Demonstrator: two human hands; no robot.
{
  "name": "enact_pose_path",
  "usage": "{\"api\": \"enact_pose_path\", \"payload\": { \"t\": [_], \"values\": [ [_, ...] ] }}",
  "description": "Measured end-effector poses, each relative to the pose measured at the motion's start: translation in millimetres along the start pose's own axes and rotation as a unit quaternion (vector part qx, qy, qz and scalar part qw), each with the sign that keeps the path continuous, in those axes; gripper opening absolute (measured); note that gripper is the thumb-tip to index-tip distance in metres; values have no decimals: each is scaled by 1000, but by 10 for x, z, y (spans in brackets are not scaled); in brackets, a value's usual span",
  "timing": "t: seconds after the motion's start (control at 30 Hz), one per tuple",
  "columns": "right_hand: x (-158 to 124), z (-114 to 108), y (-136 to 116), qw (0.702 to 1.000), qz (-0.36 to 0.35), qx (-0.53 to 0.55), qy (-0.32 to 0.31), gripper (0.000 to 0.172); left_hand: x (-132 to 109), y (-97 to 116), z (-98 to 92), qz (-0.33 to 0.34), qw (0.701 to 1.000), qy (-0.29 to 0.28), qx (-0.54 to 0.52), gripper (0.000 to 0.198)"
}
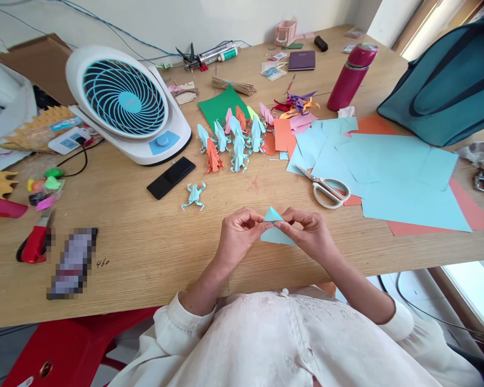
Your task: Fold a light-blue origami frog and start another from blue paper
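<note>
A small light blue paper (277, 236) with a folded, pointed top is held just above the front of the table. My left hand (242, 231) pinches its left side between thumb and fingers. On the right side, my right hand (306, 228) pinches it the same way, the thumbs almost meeting below the peak. A finished light blue paper frog (193, 195) lies flat to the left of my hands. Farther back stand several folded paper figures (239, 150) in blue, orange and pink.
White-handled scissors (331, 193) lie right of my hands, beside blue paper sheets (411, 161). A black phone (171, 178) and a white fan (125, 102) are at the left. A red bottle (351, 78) and a teal bag (452, 86) stand at the back right.
</note>
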State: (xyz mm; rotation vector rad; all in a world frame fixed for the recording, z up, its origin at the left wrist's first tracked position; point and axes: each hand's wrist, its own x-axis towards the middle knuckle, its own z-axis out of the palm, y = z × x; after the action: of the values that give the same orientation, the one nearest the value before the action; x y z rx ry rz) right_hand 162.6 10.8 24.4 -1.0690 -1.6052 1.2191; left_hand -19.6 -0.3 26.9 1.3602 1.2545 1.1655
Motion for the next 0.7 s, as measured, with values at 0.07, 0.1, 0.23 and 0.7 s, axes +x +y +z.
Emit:
{"api": "enact_pose_path", "payload": {
  "t": [0.07,0.1,0.23,0.7],
  "values": [
    [-7,5,-4,1000,-2,1,0,26,-8,-23,2,5,1000,6,0,20],
    [-10,8,-7,1000,-3,2,-2,25,-11,-35,4,4,1000,7,-6,22],
    [-24,16,-4,1000,-5,1,-1,24,-19,-55,13,2,1000,6,-21,20],
    [-68,1,32,1000,7,-17,-18,29,7,44,38,-82,995,-11,-56,22]
  ]
}}
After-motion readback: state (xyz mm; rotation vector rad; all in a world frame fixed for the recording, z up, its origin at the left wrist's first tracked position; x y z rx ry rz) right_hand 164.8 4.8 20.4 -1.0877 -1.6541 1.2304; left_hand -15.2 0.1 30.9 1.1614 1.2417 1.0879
